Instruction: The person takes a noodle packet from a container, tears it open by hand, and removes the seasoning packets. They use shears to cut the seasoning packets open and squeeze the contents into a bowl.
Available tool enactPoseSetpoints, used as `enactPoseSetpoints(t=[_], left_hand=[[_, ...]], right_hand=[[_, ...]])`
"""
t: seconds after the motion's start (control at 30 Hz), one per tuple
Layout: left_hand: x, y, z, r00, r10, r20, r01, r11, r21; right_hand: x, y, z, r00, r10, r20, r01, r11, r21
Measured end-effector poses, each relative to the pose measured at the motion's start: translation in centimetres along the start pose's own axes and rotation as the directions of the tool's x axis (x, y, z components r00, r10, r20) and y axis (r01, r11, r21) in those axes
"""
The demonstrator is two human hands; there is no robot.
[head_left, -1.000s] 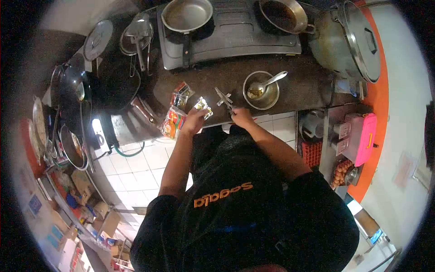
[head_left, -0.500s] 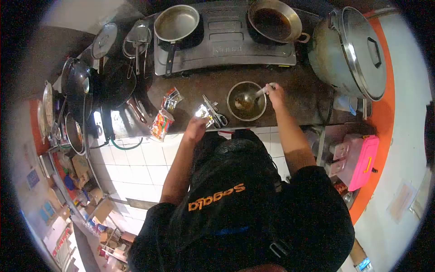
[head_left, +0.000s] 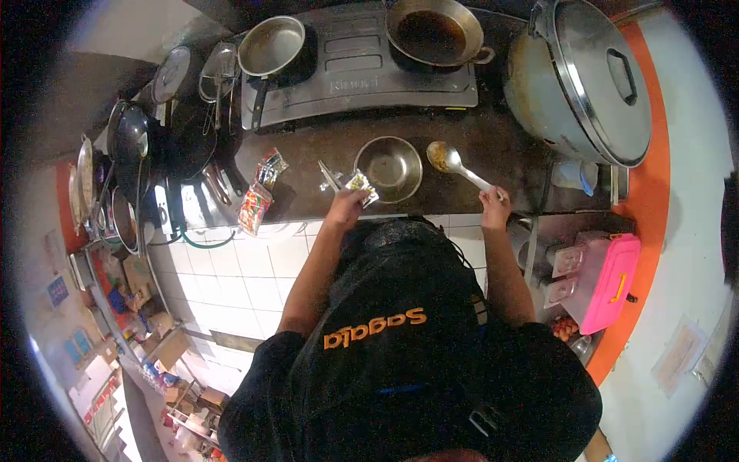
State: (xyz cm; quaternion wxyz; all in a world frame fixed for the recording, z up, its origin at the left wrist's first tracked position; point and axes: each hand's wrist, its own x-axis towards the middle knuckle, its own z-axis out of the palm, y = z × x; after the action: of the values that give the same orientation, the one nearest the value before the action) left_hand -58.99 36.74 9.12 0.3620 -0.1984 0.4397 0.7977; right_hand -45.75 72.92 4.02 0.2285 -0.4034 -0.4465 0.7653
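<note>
My left hand (head_left: 350, 208) pinches a small torn foil sachet (head_left: 361, 183) at the lower left rim of a steel mixing bowl (head_left: 410, 152). My right hand (head_left: 495, 205) grips the handle of a large serving spoon (head_left: 466, 174), held to the right of the bowl. Some yellowish-brown food lies in the spoon's head; what it is I cannot make out. Scissors (head_left: 329, 176) lie left of the bowl, partly hidden behind my left hand and the sachet. Further left are a red-and-white packet (head_left: 255, 206) and a foil packet (head_left: 271, 168).
Behind the bowl stands a gas stove (head_left: 358, 96) with a saucepan (head_left: 272, 46) and a pan of dark liquid (head_left: 434, 37). A big lidded pot (head_left: 531, 92) is at the right. Woks and pans (head_left: 131, 131) crowd the left. A pink-lidded box (head_left: 616, 277) sits lower right.
The spoon has come out of the bowl and moved right, carrying food. My left hand with the sachet has moved right to the bowl's rim, in front of the scissors. The view has shifted slightly.
</note>
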Motion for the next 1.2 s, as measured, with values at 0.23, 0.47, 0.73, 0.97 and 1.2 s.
enactPoseSetpoints(t=[0.23,0.47,0.73,0.97,1.2], left_hand=[[7.9,-6.1,-3.9,0.869,0.492,-0.06,-0.17,0.409,0.896],[6.5,-2.7,2.8,0.951,0.299,0.074,-0.012,-0.204,0.979],[6.9,-3.1,3.1,0.941,0.252,0.227,-0.099,-0.435,0.895],[5.5,-1.3,5.0,0.926,0.243,0.289,-0.134,-0.505,0.853],[5.3,-1.3,4.4,0.896,0.342,0.283,-0.132,-0.402,0.906]], right_hand=[[-0.6,6.4,-2.4,0.978,0.205,-0.038,-0.207,0.975,-0.075],[2.9,14.0,-7.0,0.971,0.009,0.238,0.23,-0.298,-0.927],[-3.0,5.7,12.3,0.856,-0.133,0.5,0.505,0.422,-0.753],[-4.7,6.9,17.9,0.733,0.108,0.672,0.612,0.328,-0.72],[-5.6,6.2,18.6,0.737,0.073,0.671,0.631,0.28,-0.723]])
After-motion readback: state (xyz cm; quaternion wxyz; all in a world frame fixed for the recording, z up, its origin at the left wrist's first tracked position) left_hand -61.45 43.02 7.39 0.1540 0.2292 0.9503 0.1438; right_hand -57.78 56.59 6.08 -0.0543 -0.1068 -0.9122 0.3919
